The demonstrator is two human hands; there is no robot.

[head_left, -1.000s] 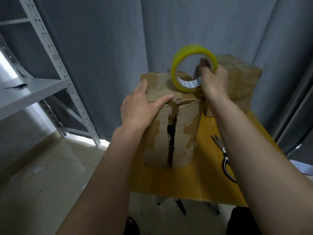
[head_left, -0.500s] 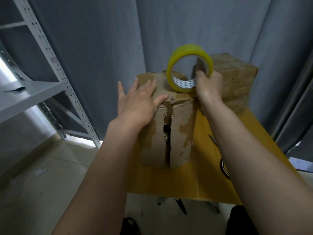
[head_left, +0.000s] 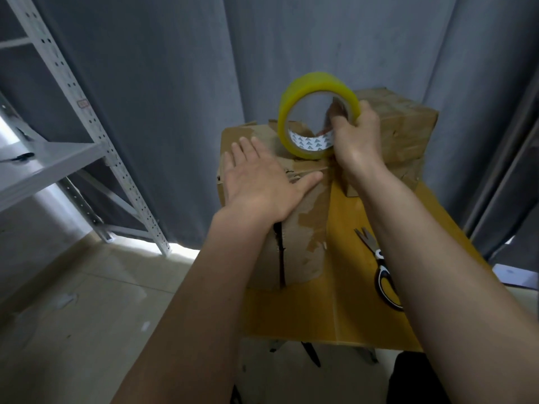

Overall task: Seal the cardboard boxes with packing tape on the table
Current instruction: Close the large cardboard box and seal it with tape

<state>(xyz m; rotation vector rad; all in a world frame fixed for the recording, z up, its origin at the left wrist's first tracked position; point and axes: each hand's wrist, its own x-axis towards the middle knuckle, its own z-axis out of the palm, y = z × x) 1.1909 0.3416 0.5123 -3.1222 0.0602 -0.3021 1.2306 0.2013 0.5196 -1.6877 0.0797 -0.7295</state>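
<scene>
Risk first: the near box (head_left: 303, 228) is showing a dark vertical gap running down its facing side, where the flaps are not meeting. If the tape is being laid while that seam is gaping, it is likely to bridge the gap loosely or wrinkle, and the seal may not hold. A second risk is the roll tipping: the tape roll (head_left: 316, 112) is standing on edge on top of the near box, and a pull at a skewed angle could be dragging the strip off line or sticking it to itself.

The left hand (head_left: 256, 182) is lying flat and wide on the top front edge of the near box, fingers straight, thumb spread toward the roll, pressing rather than gripping. The right hand (head_left: 354, 135) is holding the tape roll, fingers hooked through its core and thumb over the outer rim.

The near box is looking worn: torn paper patches, ragged flap edges. It is sitting on the yellow table (head_left: 364, 310). A second box (head_left: 405, 126) is sitting just behind and to the right of the near box. Scissors (head_left: 382, 275) are lying on the table right of the near box, untouched.
</scene>
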